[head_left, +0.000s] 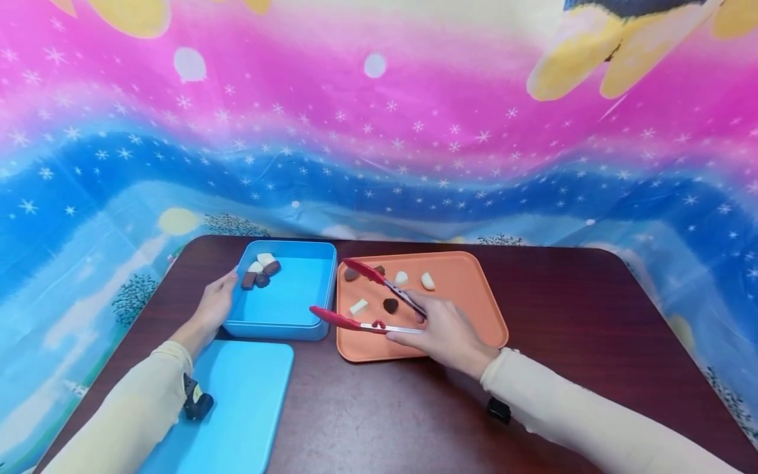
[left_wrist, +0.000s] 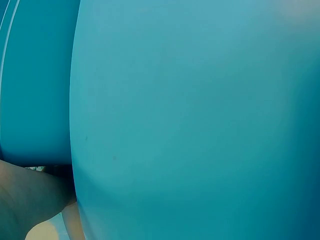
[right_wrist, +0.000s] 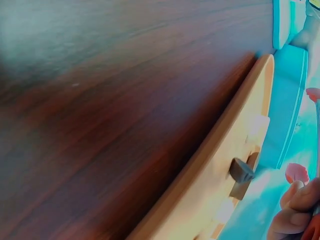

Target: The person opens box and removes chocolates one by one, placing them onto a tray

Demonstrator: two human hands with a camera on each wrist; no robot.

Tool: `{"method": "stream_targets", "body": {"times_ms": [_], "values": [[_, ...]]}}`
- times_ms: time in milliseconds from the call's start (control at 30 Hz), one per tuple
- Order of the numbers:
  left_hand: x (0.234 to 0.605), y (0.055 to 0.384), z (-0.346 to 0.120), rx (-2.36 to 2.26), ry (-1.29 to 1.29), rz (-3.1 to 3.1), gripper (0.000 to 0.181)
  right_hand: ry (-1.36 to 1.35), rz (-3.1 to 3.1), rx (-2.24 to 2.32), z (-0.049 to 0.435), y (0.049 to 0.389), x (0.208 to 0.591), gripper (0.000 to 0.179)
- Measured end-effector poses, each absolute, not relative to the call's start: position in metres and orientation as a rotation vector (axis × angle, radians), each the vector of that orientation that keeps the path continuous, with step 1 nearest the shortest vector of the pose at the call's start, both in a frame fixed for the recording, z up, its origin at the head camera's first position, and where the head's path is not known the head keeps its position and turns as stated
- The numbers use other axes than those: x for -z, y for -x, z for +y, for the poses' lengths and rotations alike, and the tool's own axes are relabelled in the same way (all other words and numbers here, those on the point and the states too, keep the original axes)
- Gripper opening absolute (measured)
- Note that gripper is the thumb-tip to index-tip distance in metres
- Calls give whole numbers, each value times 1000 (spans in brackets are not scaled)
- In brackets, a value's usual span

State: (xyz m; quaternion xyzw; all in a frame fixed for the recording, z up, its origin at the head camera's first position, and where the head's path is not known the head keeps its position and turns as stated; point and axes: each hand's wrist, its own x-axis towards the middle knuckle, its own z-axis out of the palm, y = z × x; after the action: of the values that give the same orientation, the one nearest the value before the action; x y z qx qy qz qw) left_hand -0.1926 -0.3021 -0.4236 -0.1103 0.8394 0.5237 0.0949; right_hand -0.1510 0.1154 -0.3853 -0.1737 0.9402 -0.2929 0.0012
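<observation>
Cream sleeves (head_left: 118, 415) lie nearest, the left one above a flat blue lid (head_left: 254, 388) on the dark table (head_left: 331, 421). My right grip (head_left: 450, 332) is curled around red-tipped tongs (head_left: 364, 326), pinching them by the handle end over an orange tray (head_left: 370, 347). Their long axis runs leftward from my fingers, both arms spread: one red tip points at the tray's far left corner, the other reaches over the near right corner of a blue box (head_left: 278, 331). Brown and white pieces (head_left: 390, 305) lie on the tray; others (head_left: 262, 281) cluster toward the box's far left. My left grip (head_left: 214, 306) touches the box's left wall; I cannot tell whether its fingers curl.
</observation>
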Motion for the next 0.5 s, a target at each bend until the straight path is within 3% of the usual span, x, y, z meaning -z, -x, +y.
{"method": "stream_targets", "body": {"times_ms": [500], "values": [[425,194,-302,-1556,320,2498,61,608,2917,911,79,167,382,63]]}}
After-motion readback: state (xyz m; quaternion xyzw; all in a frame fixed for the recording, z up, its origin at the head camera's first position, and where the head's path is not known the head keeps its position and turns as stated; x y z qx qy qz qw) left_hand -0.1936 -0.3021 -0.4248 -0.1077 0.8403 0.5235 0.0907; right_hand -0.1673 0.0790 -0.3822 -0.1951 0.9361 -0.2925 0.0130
